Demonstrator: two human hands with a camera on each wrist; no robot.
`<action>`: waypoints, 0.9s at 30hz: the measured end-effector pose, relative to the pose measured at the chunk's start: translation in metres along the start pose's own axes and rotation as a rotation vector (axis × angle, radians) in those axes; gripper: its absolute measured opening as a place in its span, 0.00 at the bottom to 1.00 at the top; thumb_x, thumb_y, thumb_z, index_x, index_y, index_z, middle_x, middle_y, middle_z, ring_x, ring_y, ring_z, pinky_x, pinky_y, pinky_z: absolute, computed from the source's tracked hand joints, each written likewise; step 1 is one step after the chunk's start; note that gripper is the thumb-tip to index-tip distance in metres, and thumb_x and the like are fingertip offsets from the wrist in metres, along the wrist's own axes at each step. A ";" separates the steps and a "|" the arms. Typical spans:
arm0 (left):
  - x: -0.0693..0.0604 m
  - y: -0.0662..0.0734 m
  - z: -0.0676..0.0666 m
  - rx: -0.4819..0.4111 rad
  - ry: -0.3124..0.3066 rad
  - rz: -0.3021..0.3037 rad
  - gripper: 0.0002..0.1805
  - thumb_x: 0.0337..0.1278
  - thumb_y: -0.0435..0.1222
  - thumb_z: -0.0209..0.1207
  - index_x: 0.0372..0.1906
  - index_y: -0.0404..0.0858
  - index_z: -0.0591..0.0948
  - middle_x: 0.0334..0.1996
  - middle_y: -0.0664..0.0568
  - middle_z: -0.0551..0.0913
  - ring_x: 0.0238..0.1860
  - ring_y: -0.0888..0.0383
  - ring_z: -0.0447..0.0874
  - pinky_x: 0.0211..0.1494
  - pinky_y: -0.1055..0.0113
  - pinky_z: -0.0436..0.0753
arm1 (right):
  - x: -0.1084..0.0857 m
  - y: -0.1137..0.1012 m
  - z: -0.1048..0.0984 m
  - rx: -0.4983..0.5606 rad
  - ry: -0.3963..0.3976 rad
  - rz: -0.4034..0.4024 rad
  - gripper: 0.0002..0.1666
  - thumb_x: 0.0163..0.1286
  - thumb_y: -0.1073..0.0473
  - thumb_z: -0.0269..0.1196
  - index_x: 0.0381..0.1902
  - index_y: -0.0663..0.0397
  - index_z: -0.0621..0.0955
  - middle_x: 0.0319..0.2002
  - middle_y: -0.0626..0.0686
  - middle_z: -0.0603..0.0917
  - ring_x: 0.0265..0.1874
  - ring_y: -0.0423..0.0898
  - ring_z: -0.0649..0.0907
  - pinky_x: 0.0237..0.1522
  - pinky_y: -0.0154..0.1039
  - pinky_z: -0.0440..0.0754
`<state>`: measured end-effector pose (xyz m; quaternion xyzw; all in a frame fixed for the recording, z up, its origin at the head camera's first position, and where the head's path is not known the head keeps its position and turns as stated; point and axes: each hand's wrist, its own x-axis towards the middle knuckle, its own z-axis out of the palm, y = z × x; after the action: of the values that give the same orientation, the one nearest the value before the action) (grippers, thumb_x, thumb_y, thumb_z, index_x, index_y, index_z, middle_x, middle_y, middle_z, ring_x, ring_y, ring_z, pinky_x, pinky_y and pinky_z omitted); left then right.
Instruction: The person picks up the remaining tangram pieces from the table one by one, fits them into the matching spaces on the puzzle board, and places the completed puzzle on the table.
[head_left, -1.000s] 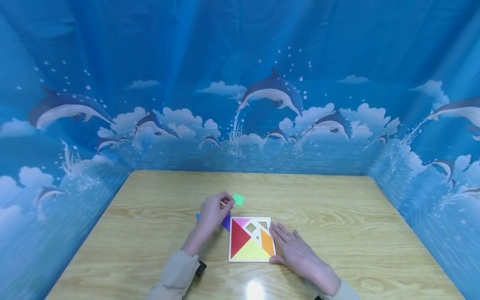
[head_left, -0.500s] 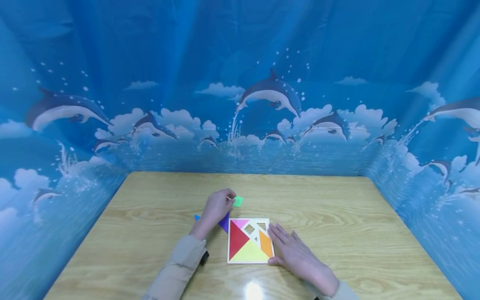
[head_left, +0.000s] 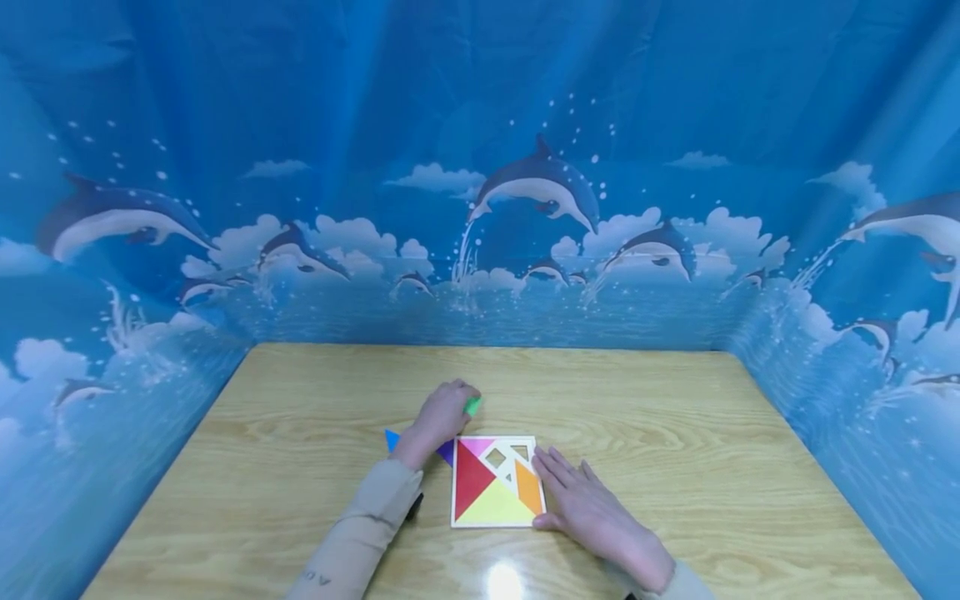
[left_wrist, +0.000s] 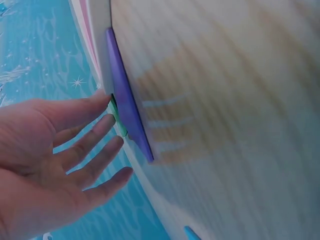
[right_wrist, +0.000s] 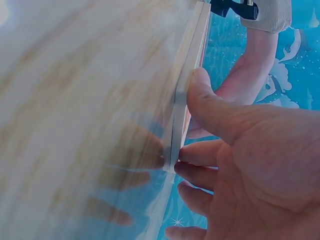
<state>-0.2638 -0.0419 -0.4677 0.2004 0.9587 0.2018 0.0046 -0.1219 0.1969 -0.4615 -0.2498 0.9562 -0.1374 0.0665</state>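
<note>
In the head view my left hand [head_left: 444,411] is over a small green square piece [head_left: 472,406], fingers and thumb at its edges. The left wrist view shows the thumb tip against the green piece [left_wrist: 118,116], which is partly hidden behind a purple piece [left_wrist: 126,97]. My right hand [head_left: 592,508] rests against the right edge of a white tangram board [head_left: 491,525], fingers nearly straight. Red [head_left: 471,479], yellow [head_left: 501,507], orange [head_left: 529,486] and pink [head_left: 476,446] pieces lie in the board. Several of its slots are bare.
A blue piece [head_left: 392,439] lies left of the board, partly behind the left forearm. The purple piece pokes out between that wrist and the board. The wooden table [head_left: 675,417] is bordered by a blue dolphin-print curtain [head_left: 360,308].
My left hand has moved right and over the green square, covering more of it. The right hand stays at the board's edge. The whole view has shifted slightly.
</note>
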 end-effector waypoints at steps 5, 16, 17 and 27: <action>0.001 -0.001 -0.002 -0.002 0.030 -0.031 0.23 0.48 0.29 0.73 0.53 0.34 0.85 0.47 0.42 0.83 0.48 0.45 0.82 0.53 0.53 0.84 | -0.001 -0.001 -0.001 0.009 -0.002 -0.001 0.50 0.69 0.40 0.63 0.76 0.65 0.61 0.78 0.61 0.59 0.77 0.61 0.59 0.71 0.69 0.59; 0.003 -0.003 -0.006 -0.109 0.063 -0.113 0.18 0.47 0.31 0.75 0.46 0.35 0.85 0.43 0.44 0.85 0.46 0.48 0.84 0.52 0.56 0.85 | -0.002 -0.002 -0.003 0.022 -0.015 0.014 0.50 0.69 0.41 0.63 0.76 0.65 0.61 0.78 0.61 0.59 0.77 0.61 0.58 0.72 0.69 0.58; 0.002 -0.002 -0.007 -0.132 0.075 -0.108 0.16 0.50 0.30 0.74 0.45 0.36 0.84 0.42 0.44 0.86 0.45 0.48 0.85 0.51 0.57 0.86 | -0.001 -0.002 -0.003 0.023 -0.014 0.012 0.50 0.69 0.41 0.63 0.76 0.65 0.61 0.78 0.61 0.59 0.77 0.61 0.59 0.72 0.69 0.58; -0.008 0.010 -0.025 -0.328 0.227 0.006 0.07 0.59 0.28 0.67 0.42 0.38 0.85 0.38 0.46 0.89 0.42 0.51 0.88 0.48 0.59 0.86 | 0.000 -0.001 -0.002 0.020 -0.017 0.013 0.49 0.70 0.41 0.63 0.77 0.65 0.61 0.78 0.61 0.59 0.77 0.61 0.58 0.72 0.69 0.58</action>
<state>-0.2548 -0.0463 -0.4415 0.1757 0.9067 0.3768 -0.0713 -0.1221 0.1963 -0.4596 -0.2440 0.9558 -0.1443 0.0781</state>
